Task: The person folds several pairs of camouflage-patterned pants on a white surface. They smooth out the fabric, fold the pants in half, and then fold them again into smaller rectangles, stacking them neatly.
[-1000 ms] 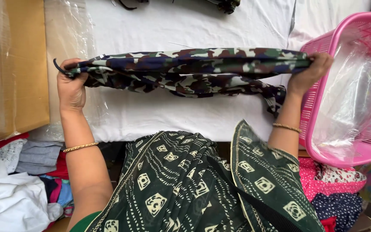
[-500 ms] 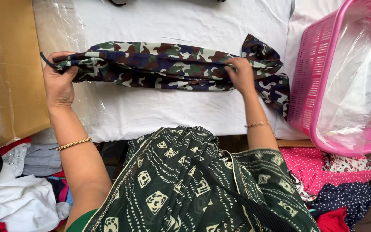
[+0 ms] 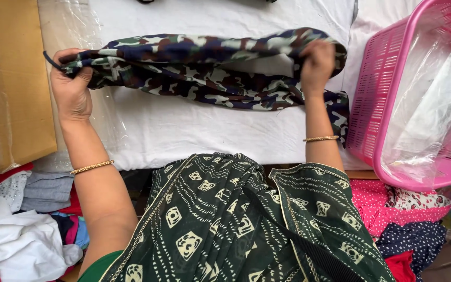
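left hand (image 3: 71, 91): grip pinching camouflage garment (image 3: 204, 70) | right hand (image 3: 317, 65): grip clenched on it, fingertips hidden

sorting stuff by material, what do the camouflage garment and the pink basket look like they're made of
The camouflage-print garment looks like soft woven cloth with a matte finish: it folds and creases under the left hand and right hand. The pink lattice basket looks like moulded rigid plastic, slightly glossy; its clear liner seems thin plastic film, shiny and wrinkled.
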